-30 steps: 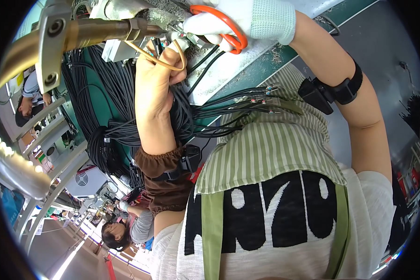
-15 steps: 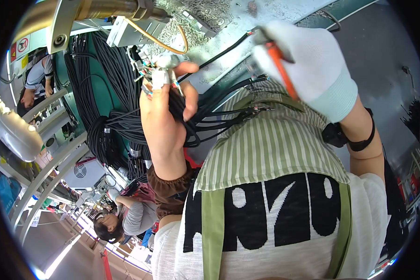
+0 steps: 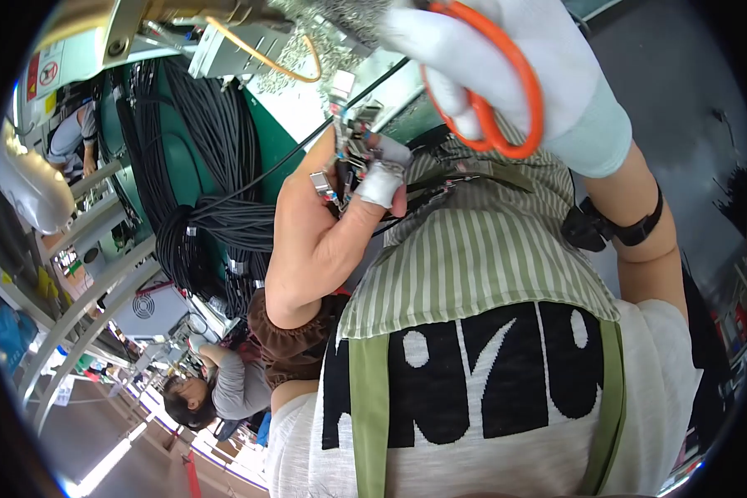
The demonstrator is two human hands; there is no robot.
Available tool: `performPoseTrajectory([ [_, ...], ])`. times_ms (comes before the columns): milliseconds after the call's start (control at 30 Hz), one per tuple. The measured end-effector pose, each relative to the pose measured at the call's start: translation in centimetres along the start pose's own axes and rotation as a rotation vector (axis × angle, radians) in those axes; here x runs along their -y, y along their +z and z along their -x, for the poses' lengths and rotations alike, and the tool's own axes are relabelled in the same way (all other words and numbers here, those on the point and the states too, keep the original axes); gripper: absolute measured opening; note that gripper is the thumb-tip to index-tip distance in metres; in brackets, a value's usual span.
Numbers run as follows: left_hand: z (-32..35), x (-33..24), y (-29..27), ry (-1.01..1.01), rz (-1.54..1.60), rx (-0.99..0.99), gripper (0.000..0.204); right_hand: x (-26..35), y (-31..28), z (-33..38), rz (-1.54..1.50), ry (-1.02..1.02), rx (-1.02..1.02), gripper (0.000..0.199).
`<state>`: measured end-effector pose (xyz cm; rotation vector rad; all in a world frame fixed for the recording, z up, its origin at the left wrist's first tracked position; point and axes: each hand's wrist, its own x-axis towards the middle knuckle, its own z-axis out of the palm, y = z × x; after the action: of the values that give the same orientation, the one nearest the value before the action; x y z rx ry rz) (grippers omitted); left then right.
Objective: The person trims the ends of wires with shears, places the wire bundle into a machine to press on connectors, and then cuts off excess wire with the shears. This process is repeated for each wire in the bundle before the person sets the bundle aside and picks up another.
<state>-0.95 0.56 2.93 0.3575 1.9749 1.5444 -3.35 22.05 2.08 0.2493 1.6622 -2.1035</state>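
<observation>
Clasping a cluster of small metal connectors and wire ends between the thumb and fingers of the bare left hand, near the green surface's edge beside the striped apron. Gripping an orange-handled tool in the gloved right hand, farther right along that edge. Working beside coiled black cables toward the surface's left end, and scattered pale clippings near a bent tan tube.

From afar, I hold my left hand curled left of the striped apron, my gloved right hand closed near its far end.
</observation>
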Motion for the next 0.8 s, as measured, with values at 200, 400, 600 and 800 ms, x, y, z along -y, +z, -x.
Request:
performPoseTrajectory([
  [200,-0.9,-0.3,-1.1,-0.100,-0.022,0.068,0.015,-3.4,2.2,-2.2,0.673,-1.012,-0.284,0.025],
  [400,-1.0,1.3,-0.5,0.025,0.325,-0.326,0.020,-5.1,1.8,-1.3,0.461,-0.574,-0.098,0.025],
  [600,-0.6,1.2,-1.0,-0.021,0.226,-0.250,0.023,-5.1,2.8,-1.7,0.192,-0.375,0.277,0.021],
  [800,-0.4,-0.1,0.3,0.094,-0.144,-0.208,0.022,-5.7,0.2,-0.4,-0.251,-0.372,0.396,0.021],
])
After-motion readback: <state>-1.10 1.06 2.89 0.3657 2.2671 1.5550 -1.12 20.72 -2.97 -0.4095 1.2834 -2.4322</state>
